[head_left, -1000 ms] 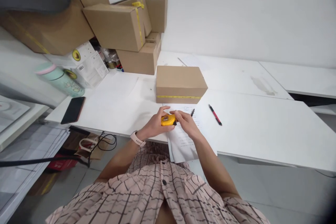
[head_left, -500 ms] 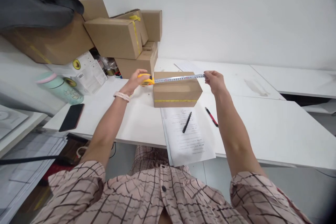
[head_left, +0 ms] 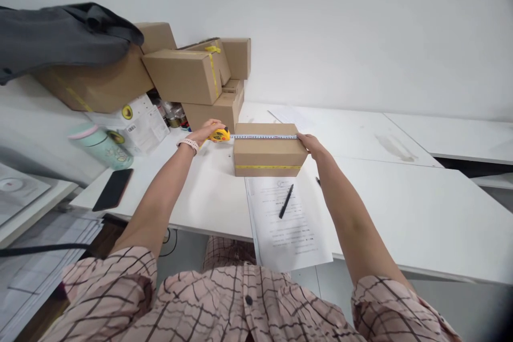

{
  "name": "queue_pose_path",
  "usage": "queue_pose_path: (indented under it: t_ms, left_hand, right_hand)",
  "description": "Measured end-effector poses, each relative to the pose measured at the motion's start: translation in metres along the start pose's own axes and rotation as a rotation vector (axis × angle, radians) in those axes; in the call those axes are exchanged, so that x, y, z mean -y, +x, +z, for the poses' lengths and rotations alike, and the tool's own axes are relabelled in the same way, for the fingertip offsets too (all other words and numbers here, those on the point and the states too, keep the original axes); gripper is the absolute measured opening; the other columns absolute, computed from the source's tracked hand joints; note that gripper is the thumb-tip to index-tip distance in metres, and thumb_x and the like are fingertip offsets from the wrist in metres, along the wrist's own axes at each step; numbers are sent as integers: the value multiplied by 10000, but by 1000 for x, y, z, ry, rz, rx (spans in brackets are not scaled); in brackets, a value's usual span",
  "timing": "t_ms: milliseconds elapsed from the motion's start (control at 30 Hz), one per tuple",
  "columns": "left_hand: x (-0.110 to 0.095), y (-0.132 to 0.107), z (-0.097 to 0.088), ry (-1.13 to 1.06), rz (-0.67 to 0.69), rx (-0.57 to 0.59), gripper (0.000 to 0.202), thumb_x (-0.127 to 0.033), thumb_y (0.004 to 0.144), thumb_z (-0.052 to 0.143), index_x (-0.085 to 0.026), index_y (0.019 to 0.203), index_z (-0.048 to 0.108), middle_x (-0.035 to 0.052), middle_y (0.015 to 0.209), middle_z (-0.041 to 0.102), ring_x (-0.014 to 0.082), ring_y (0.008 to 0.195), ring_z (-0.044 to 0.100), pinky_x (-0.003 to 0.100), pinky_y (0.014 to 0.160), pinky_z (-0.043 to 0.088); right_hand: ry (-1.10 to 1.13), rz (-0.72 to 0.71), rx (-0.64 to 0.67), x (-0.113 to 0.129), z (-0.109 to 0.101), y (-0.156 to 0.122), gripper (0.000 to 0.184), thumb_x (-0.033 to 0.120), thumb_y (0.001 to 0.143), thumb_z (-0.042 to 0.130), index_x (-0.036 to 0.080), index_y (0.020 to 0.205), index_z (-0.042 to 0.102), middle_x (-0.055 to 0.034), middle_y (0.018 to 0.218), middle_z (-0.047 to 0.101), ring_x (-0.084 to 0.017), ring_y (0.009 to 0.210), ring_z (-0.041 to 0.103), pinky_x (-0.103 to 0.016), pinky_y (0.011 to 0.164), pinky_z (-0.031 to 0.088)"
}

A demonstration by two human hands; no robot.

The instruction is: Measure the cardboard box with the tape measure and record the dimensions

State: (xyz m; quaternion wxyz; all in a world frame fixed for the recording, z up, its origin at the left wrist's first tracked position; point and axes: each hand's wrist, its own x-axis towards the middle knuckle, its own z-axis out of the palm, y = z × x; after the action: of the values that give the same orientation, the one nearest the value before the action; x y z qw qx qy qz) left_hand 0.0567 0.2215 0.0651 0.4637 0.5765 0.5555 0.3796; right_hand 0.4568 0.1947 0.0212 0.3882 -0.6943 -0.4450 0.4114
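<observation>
A white table meets a pale wall in my head view, bearing one yellow-taped cardboard box. Left of that box, I have the left hand gripping one yellow tape measure; its blade spans the box's top to my right hand, pinching it near the right edge. Blade digits and the printed sheet before the box, under one black pen, are too small to read. Left of the box, I count two avocado pictures on a white carton.

Brown carton, yellow strip
Left of the carton: yellow-and-black tape measure, mint-green bottle with pink rim; in front of the carton: white sheet with dark print, black pen, dark-checked pale-pink shirt.
</observation>
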Motion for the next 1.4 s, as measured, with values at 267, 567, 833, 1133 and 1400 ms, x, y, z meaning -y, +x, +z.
queue_pose_path:
  t_ms: [267, 567, 833, 1133, 1400]
  left_hand:
    - [-11, 1, 16, 63, 25, 63, 414, -428, 727, 726, -190, 1044, 604, 75, 970, 706, 202, 813, 684, 233, 541, 491]
    - [-13, -3, 15, 169, 20, 79, 374, -440, 784, 666, -180, 1050, 625, 82, 997, 713, 188, 833, 678, 212, 551, 479]
    - [-39, -82, 29, 79, 63, 302, 424, -349, 708, 801, -165, 1072, 687, 113, 949, 729, 223, 774, 705, 264, 546, 533]
    - [7, -207, 167, -674, -201, 645, 477, -519, 774, 736, -201, 1068, 537, 98, 1066, 660, 219, 719, 728, 324, 546, 602]
    - [-18, -157, 196, -705, -185, 500, 457, -559, 772, 694, -139, 945, 638, 106, 948, 662, 220, 670, 712, 350, 535, 604]
  right_hand:
    - [59, 73, -16, -1, 3, -4, 330, 493, 847, 607, 177, 937, 636, -119, 1087, 712, -224, 895, 656, -308, 726, 506]
    - [-141, -31, -146, -3, 3, 8, 336, 463, 857, 649, 174, 701, 578, -86, 804, 644, -178, 736, 570, -291, 648, 455]
    - [-143, -286, -261, 36, -10, 1, 309, 437, 917, 529, 200, 722, 558, -21, 697, 557, -160, 705, 518, -309, 721, 464]
    - [-351, -467, -1, 56, 53, 2, 345, 502, 903, 502, 215, 875, 692, -64, 955, 703, -256, 1048, 577, -388, 986, 411]
    - [-527, -417, -46, 67, 66, 48, 392, 489, 933, 437, 203, 916, 704, -134, 1068, 707, -324, 1248, 479, -497, 1077, 305]
